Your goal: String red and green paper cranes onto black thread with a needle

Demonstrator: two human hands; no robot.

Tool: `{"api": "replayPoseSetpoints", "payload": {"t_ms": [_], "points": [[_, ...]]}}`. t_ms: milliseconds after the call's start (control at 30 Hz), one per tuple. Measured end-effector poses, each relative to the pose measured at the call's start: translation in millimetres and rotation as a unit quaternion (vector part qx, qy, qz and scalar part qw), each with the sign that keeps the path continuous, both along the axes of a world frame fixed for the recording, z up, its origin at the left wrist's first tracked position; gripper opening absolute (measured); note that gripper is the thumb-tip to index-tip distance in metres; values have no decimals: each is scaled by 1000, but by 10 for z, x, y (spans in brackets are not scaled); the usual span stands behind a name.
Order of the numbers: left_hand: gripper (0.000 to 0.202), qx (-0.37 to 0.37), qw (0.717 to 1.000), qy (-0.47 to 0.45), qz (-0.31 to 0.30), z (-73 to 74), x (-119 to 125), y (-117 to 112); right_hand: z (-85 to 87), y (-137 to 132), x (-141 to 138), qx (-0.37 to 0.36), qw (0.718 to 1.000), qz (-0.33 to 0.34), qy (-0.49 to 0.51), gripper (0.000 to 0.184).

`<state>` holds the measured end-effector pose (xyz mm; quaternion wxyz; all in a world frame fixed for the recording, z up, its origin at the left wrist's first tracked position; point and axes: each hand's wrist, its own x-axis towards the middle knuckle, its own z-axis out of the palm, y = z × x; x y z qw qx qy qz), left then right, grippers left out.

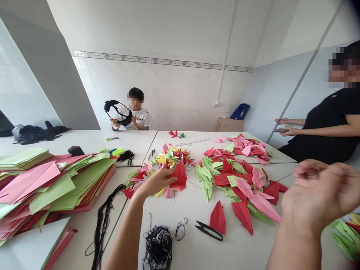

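My left hand (157,182) grips a red paper crane (179,176) at the edge of a dense cluster of yellow, green and red folded cranes (168,159). My right hand (317,195) hangs in the air at the right, fingers curled toward the thumb, with nothing visible in them. Below it lies a heap of green, pink and red paper cranes (230,176). Thread snips (209,230) and a tangle of black-and-white thread (158,245) sit on the white table (180,232) in front of me.
Tall stacks of pink and green paper (53,183) fill the table's left side, beside a hank of black thread (102,225). One seated person (136,110) holds a black strap across the table. Another person in black (332,120) stands at the right.
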<state>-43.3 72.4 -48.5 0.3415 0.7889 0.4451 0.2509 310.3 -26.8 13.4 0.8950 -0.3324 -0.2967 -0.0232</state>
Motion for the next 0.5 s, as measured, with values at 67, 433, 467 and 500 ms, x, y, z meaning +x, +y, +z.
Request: {"api": "replayPoseSetpoints", "payload": {"t_ms": [67,433,467,500], "points": [[31,-14,998,34,-45,-10,60,-37,8,28,-177,20,998,19,-57,12],[40,-1,965,260,-41,-290,341,-333,-238,149,-541,-204,899,78,-380,10],[39,-4,957,286,-46,-367,360,-407,-234,170,-553,-211,893,68,-392,10],[42,-6,949,312,-48,-450,381,-486,-220,196,-564,-215,888,60,-402,11]]}}
